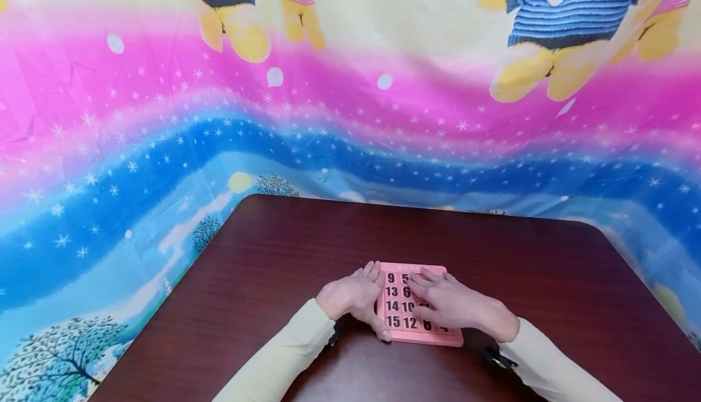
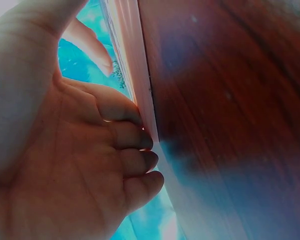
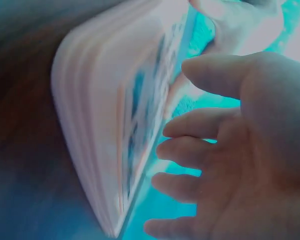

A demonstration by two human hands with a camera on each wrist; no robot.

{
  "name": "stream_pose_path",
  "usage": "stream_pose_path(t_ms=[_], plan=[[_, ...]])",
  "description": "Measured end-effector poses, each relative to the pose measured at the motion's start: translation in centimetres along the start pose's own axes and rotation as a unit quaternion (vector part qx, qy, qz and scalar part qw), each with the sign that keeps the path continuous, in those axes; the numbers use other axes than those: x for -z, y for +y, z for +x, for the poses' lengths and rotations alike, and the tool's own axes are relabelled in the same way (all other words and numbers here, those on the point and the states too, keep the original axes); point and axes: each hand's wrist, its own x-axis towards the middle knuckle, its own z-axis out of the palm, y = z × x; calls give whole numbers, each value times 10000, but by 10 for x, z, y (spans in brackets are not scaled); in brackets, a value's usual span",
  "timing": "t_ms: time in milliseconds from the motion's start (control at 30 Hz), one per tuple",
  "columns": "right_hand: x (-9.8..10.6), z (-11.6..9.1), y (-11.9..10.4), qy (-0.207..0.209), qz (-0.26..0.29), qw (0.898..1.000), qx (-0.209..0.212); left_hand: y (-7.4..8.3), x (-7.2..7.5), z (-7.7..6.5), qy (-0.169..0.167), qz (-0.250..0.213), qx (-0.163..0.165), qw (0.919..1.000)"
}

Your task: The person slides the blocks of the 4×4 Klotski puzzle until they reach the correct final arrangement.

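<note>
Puzzle [image 1: 402, 314] lies on the counter [image 1: 306, 238], well in from its far edge. Left hand [image 1: 353, 295]: fingers extended, touching the puzzle's left side. Right hand [image 1: 460, 302]: fingers uncurled over the tiles [image 1: 392, 306]. Risk: skewed pressure could jam a tile or shift the puzzle.

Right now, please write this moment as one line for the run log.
pink board: flat on table | left hand: at its left edge | right hand: over number tiles

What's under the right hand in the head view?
Beneath the right hand is a pink number puzzle. Its left column reads 9, 13, 14, 15. Most upper-right tiles are covered, their numbers unreadable.
</note>
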Motion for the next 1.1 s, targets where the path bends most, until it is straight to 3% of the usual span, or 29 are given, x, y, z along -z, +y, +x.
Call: stream_pose_path(t_ms=[400,1100], plan=[[1,-39,28,44,87,9986,-513,1,0,0,66,48,-43,10000],[-6,-30,19,-23,-59,9987,-497,0,0,-2,87,-2,-113,9999]])
